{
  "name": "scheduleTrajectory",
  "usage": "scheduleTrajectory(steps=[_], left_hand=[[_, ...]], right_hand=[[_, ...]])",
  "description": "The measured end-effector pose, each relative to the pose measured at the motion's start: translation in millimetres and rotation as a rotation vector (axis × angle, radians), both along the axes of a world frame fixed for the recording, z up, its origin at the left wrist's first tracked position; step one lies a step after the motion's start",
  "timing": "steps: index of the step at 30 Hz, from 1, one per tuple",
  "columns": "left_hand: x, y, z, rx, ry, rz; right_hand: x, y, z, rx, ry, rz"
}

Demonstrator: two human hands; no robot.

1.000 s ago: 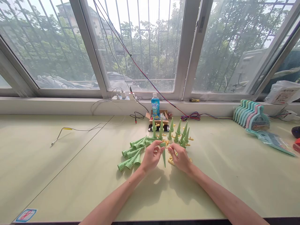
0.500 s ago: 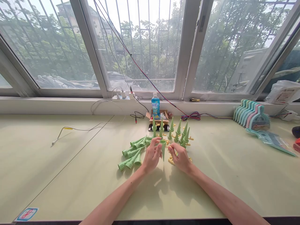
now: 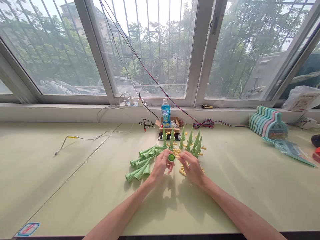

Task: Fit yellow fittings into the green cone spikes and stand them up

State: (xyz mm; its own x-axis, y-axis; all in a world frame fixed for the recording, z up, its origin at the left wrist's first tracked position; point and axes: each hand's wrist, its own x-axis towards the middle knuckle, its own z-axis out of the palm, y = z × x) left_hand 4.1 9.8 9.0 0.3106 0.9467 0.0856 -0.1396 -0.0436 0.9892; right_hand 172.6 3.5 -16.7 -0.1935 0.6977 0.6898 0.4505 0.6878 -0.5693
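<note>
My left hand (image 3: 161,166) is closed around a green plastic watering spike (image 3: 171,157), whose round open end faces me. Close by on its right, my right hand (image 3: 192,166) pinches a small yellow valve (image 3: 177,157) at the spike's side; whether the two touch I cannot tell. Several loose green spikes (image 3: 140,164) lie to the left of my left hand. Behind my hands, several spikes fitted with yellow valves (image 3: 190,140) stand point up. More loose yellow valves (image 3: 182,171) lie beside and partly under my right hand.
A blue bottle (image 3: 165,113) stands by a small cardboard box (image 3: 176,129), with a dark phone (image 3: 177,136) in front. Coiled wires (image 3: 203,124) run along the back. A rack of pastel boards (image 3: 268,121) is at the right, a cable (image 3: 82,137) at the left.
The spike in my left hand has turned from pointing down to showing its open end towards me. My right hand has come nearer it with the yellow valve.
</note>
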Motion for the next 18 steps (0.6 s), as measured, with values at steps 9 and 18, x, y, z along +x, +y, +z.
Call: scheduleTrajectory(steps=[9,18], left_hand=[[0.1,-1.1,0.6,0.032,0.047,-0.027],[-1.5,-0.8,-6.3,0.144,0.150,-0.022]], right_hand=[[1.7,2.5,-2.5,-0.013,0.029,-0.006],[3.3,2.1,-1.3,-0.044,0.021,-0.013]])
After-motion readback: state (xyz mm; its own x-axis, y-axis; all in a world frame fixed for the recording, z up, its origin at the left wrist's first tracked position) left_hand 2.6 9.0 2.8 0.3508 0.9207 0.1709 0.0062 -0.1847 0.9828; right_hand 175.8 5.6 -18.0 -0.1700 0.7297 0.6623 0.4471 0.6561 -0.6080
